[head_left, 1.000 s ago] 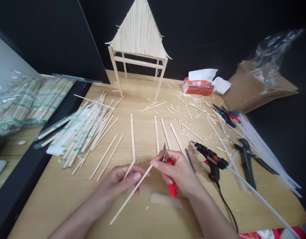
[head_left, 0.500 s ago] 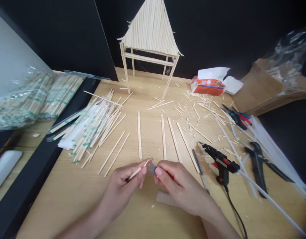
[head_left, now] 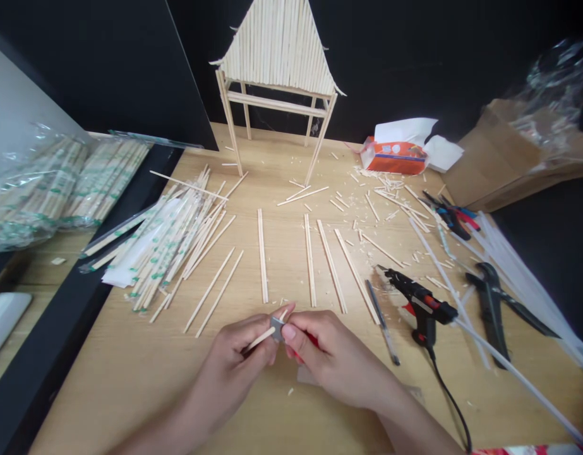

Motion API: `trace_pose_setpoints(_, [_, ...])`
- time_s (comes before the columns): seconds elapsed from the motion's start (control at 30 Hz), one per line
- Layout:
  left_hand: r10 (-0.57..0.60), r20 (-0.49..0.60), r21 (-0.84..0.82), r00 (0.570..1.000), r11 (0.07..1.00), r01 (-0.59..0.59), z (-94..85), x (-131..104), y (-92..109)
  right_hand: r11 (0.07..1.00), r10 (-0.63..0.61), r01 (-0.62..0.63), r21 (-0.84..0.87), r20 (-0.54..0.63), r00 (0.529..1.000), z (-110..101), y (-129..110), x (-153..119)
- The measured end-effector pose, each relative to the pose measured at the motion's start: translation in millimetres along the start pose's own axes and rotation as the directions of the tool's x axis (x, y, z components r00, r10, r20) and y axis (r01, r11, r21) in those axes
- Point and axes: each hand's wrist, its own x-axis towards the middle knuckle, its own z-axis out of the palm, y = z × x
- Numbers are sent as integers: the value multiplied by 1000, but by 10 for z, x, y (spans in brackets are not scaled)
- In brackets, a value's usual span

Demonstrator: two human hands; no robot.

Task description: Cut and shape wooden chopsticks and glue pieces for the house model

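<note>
My left hand (head_left: 246,351) is closed around a thin wooden chopstick (head_left: 260,339), which points up and to the right. In my right hand (head_left: 326,354) are red-handled cutting pliers (head_left: 278,328); most of the handle is hidden by my fingers. Their grey metal head lies across the chopstick near its far end, by my left fingertips. Beyond my hands, several glued pairs of sticks (head_left: 263,256) lie on the wooden table (head_left: 144,379). Two single chopsticks (head_left: 220,294) rest to the left. Under my right hand a grey-brown strip (head_left: 306,375) shows in part.
A stick-built house model (head_left: 276,57) stands at the back. Packaged chopsticks (head_left: 163,240) are piled left. At right lie a glue gun (head_left: 417,297), a pen-like tool (head_left: 382,322), black cutters (head_left: 492,309), glue sticks (head_left: 513,272), an orange tissue pack (head_left: 398,158) and a cardboard box (head_left: 490,158).
The pliers' head has moved left from beside the chopstick onto it, and both hands are closer together. The whole view has shifted slightly.
</note>
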Motion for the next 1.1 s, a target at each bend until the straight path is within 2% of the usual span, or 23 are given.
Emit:
trace_pose_setpoints(0.43, [6,16,20,1000,1000,-7,-23,-25,-2,1000,20,-20,-8,-67,998,48,-4,6])
trace_pose_setpoints(0.53, [5,6,30,1000,1000,-5,-23,-61,4,1000,3,-3,4,-80,997,-15,42,-2])
trace_pose_setpoints(0.6, [26,19,46,1000,999,-26,-25,-99,5,1000,15,-9,28,-225,974,-146,104,-33])
trace_pose_setpoints(0.63, [43,23,55,999,997,-44,-25,-115,3,998,41,-25,50,-348,937,-227,133,-58])
trace_pose_setpoints(0.67, [57,22,64,998,996,-58,-24,-126,0,996,81,-52,73,-487,870,-306,151,-86])
trace_pose_setpoints(0.7, [60,17,71,998,996,-61,-21,-130,-3,990,129,-79,114,-548,827,-370,156,-114])
trace_pose_setpoints(0.73, [51,6,74,999,996,-52,-16,-125,-5,986,152,-89,142,-537,830,-410,144,-139])
trace_pose_setpoints(0.8, [5,-19,65,1000,998,-4,-1,-96,-6,987,126,-80,142,-348,929,-400,84,-162])
trace_pose_setpoints(0.87, [-17,-30,49,999,999,18,16,-57,-5,993,88,-74,87,-173,981,-297,10,-147])
trace_pose_setpoints(0.97, [12,-33,34,999,999,-11,36,-19,-7,999,34,-33,24,-60,998,-115,-47,-89])
trace_pose_setpoints(1.1, [55,2,12,999,998,-55,47,-5,-10,999,26,-27,-20,-27,999,-17,-22,-36])
